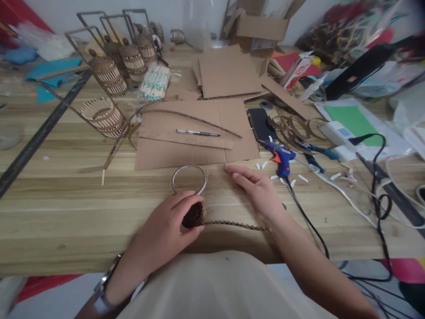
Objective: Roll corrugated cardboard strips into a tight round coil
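My left hand [169, 219] grips a dark brown coil of corrugated cardboard strip [193, 215] between thumb and fingers, near the table's front edge. A loose twisted tail of the strip [232, 225] runs right from the coil, passing toward my right forearm. Just beyond my left fingertips lies a pale ring [172, 179], perhaps a roll of tape. My right hand [254, 184] is at the lower right corner of a flat cardboard sheet [199, 155], thumb and fingertips pinched together; whatever they hold is too small to name. A blue hot glue gun [282, 157] rests right of that hand.
A pen [198, 132] and a long corrugated strip [199, 116] lie on the cardboard. Stick lanterns [108, 73] and an open stick basket [103, 117] stand at left. A phone [261, 124], cardboard rings [299, 126], pliers [320, 153] and a black cord [307, 221] occupy the right.
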Available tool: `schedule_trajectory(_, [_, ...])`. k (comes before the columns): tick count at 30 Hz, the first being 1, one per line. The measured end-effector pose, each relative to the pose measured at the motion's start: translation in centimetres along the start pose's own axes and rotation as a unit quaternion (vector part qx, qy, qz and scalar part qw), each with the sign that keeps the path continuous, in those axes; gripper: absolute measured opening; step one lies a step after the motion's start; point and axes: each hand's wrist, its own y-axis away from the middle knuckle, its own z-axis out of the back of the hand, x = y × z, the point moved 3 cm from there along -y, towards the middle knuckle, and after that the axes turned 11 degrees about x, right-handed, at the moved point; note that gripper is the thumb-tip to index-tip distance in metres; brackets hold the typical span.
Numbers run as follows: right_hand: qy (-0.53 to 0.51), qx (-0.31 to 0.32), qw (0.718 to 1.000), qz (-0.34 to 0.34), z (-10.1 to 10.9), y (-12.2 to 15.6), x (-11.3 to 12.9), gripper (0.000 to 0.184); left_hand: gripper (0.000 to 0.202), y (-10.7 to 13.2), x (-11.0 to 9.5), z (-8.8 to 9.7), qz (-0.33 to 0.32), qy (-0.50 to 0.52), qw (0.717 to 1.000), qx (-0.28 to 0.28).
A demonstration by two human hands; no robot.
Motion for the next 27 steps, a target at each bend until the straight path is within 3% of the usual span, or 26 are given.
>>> schedule_trajectory(3, [0.130, -0.049, 0.984, 0.113, 0.0, -0.2, 1.6, 0.017, 0.038, -0.1, -0.3, 0.1, -0.003, 0.003, 1.000, 0.004])
schedule_trajectory(7, [0.319, -0.040, 0.902, 0.287, -1.3, 0.2, 4.5, 0.017, 0.038, -0.2, -0.7, 0.3, -0.016, 0.016, 1.000, 0.011])
schedule_trajectory(10, [0.395, -0.044, 0.859, 0.321, -1.8, 0.4, 5.4, 0.012, 0.039, -0.1, -1.0, 0.2, -0.027, 0.004, 1.000, 0.008])
schedule_trajectory(13, [0.423, -0.027, 0.847, 0.323, -1.9, 0.4, 5.3, 0.011, 0.040, 0.1, -1.1, 0.1, -0.037, -0.019, 0.999, -0.005])
schedule_trajectory(15, [0.417, -0.015, 0.856, 0.306, -1.9, 0.3, 5.1, 0.012, 0.040, 0.1, -1.2, 0.0, -0.044, -0.032, 0.998, -0.018])
schedule_trajectory(17, [0.381, 0.000, 0.883, 0.275, -2.0, 0.1, 4.9, 0.012, 0.041, 0.0, -1.3, -0.1, -0.050, -0.036, 0.998, -0.025])
schedule_trajectory(20, [0.273, 0.040, 0.934, 0.226, -2.3, -0.2, 4.2, 0.011, 0.042, -0.2, -1.4, -0.2, -0.055, -0.023, 0.998, -0.027])
schedule_trajectory(23, [0.157, 0.078, 0.967, 0.185, -2.3, -0.8, 3.0, 0.011, 0.043, 0.0, -1.4, -0.3, -0.056, -0.005, 0.998, -0.026])
schedule_trajectory(25, [0.094, 0.072, 0.982, 0.149, -1.7, -1.4, 1.8, 0.010, 0.044, 0.5, -1.2, -0.4, -0.056, 0.012, 0.998, -0.025])
schedule_trajectory(27, [0.057, 0.026, 0.992, 0.109, -0.4, -1.9, 0.7, 0.011, 0.047, 0.9, -0.9, -0.3, -0.048, 0.035, 0.998, -0.031])
